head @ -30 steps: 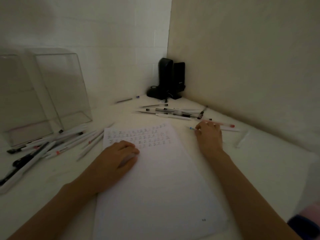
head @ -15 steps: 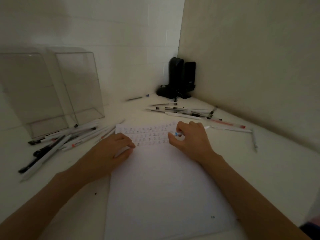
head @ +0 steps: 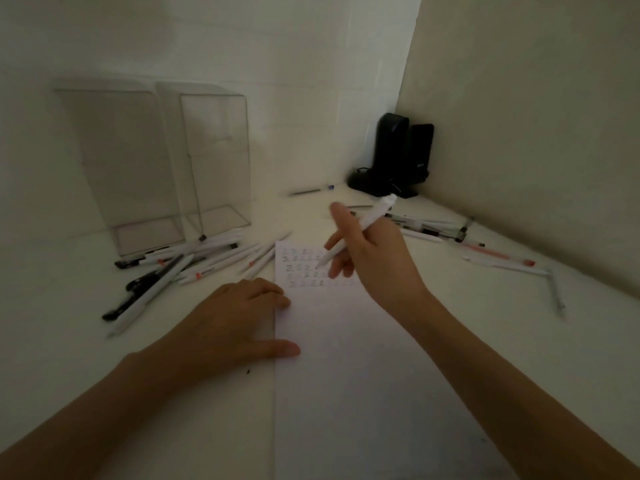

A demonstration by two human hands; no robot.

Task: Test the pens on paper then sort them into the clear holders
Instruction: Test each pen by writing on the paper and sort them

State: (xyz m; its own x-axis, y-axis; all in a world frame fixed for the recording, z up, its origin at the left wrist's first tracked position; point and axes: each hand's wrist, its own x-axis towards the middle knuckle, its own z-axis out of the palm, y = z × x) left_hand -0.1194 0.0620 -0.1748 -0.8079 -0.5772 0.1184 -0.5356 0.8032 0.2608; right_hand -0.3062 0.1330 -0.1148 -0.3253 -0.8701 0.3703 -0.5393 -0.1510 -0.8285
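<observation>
Nearest the camera, a sheet of paper [head: 363,393] lies lengthwise on the pale worktop [head: 519,358]. Its near end is cut off by the bottom of the frame.

Left hand [head: 228,323] rests palm down just beside the sheet's left edge, fingers straight and loosely spread. Thumb tip and one fingertip lie on that edge. It holds nothing.

Right hand [head: 377,261] is raised over the far end of the sheet, clamped on a white pen [head: 363,226]. Curled fingers pinch the barrel; one finger sticks out straight, up and away from it.

Pen's long axis runs on a slant. Writing tip is low and to the left, aimed at the rows of small marks [head: 304,268] at the top of the page. Clicker end is high and to the right, toward the corner. Cannot tell whether the tip touches the paper. Marks are too faint and small to read, and ink colours are unclear in the dim light.

Left of the sheet is a heap of pens [head: 194,265], mostly white barrels and a few black, crossed at several angles. Behind them two clear holders [head: 214,161] stand upright side by side near the wall, their edges hard to trace.

Right of the raised hand is a second scatter of pens [head: 429,230], partly hidden by that hand. A red pen [head: 498,254] and a blurred white one [head: 556,292] lie farther out. A lone pen [head: 308,192] lies by the back wall.

Far corner: two black speakers [head: 398,157].
</observation>
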